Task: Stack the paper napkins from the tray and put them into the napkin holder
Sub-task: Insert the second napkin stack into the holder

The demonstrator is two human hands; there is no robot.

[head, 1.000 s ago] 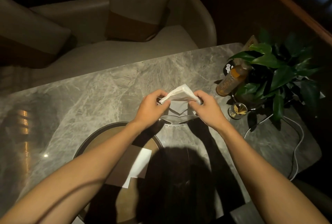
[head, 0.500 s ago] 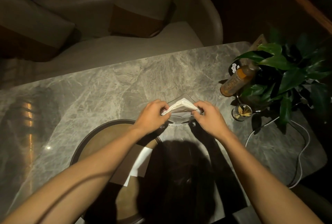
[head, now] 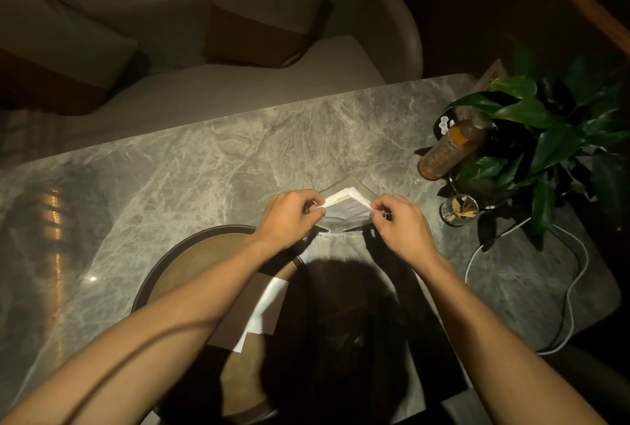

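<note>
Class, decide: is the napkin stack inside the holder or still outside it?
Inside: the napkin stack sits between the clear holder walls, both hands pinching its corners.

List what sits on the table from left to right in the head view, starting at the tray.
round tray → left hand → napkin stack → right hand → toothpick jar → potted plant

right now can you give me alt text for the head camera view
Two bare hands, left hand and right hand, pinch opposite corners of a white paper napkin stack sitting in a clear glass napkin holder on a grey marble table. A round brown tray lies nearer, still holding napkins.
</note>
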